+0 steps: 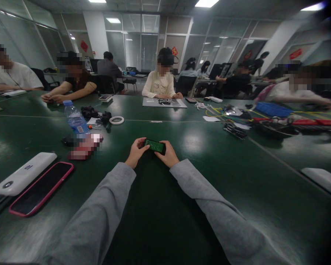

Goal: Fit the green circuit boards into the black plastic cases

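Holding a small green circuit board (155,145) between both hands, the person kept it low over the dark green desk (209,176), just clear of or resting on its surface; which of the two could not be told. The left hand (136,151) had its fingers (143,148) closed on the board's left end, thumb on top. The right hand (168,154) gripped the right end in the same manner. Both grey sleeves lay forward along the desk.

In my judgement the board was best handled by its edges, as it was, with the forearms braced on the desk for steadiness and the thumbs kept off the printed face. A slack grip at either end would likely let it tilt.

The underside of the board was hidden, and its markings were too small to read. A water bottle (75,119), a roll of tape (116,120), a phone in a pink case (41,187) and a white power bank (23,173) stood well apart to the left. One patch beside the bottle was blurred out.
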The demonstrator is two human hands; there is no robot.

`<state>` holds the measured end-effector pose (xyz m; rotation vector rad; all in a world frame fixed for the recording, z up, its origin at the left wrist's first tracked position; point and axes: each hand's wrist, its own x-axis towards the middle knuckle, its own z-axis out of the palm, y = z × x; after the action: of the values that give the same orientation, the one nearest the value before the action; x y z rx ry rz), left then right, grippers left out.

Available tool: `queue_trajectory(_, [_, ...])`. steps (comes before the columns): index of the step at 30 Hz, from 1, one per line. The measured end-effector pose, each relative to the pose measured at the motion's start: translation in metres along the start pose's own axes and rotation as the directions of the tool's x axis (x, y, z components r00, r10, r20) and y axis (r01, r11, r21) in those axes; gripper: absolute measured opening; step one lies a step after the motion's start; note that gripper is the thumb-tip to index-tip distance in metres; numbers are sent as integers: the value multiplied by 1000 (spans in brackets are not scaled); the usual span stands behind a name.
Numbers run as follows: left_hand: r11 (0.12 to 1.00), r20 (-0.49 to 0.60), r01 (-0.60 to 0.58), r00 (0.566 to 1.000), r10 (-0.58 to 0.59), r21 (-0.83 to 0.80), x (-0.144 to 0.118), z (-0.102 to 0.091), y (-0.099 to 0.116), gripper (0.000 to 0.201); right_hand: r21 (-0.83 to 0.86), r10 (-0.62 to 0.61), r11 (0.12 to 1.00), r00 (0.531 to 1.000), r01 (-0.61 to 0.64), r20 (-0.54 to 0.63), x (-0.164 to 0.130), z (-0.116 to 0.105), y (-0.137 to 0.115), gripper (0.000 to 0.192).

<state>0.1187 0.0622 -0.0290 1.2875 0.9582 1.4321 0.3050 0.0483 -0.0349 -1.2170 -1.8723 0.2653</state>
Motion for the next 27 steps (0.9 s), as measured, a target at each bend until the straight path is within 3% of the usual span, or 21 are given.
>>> queue_trajectory(27, [992, -19, 58, 998, -60, -110, -2, 3, 6, 35, -7, -9, 1000, 1000, 9, 14, 0, -3, -10, 46])
